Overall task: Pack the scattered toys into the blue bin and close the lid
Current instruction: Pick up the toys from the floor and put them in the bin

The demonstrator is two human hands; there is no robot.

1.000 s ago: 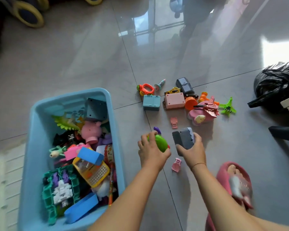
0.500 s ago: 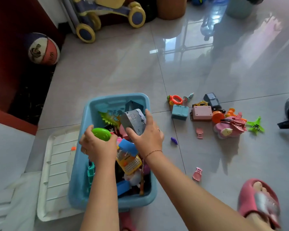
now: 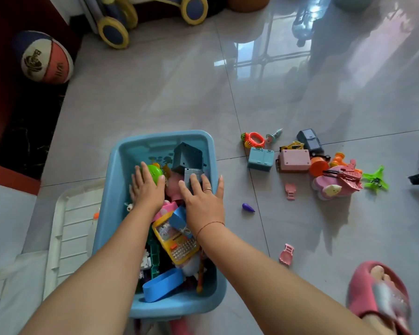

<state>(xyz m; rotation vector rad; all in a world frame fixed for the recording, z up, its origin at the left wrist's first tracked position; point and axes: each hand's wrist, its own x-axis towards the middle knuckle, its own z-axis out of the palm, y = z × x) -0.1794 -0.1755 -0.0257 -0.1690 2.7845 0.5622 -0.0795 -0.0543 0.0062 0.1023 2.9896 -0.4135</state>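
Both hands reach into the blue bin, which stands on the grey tiled floor and is crowded with toys. The left hand lies flat with fingers spread over a green ball at the far left of the bin; the right hand lies open, fingers splayed, on a grey block just to its right. Whether either toy is gripped or only pressed, I cannot tell. Nearer in the bin lies a yellow toy phone with small dark lettering too blurred to read. The white lid rests on the floor left of the bin, touching it. More toys lie scattered to the right: a teal box, a pink box, a green plane, a purple eggplant. Far left sits a ball with partly readable print, perhaps "Ball".
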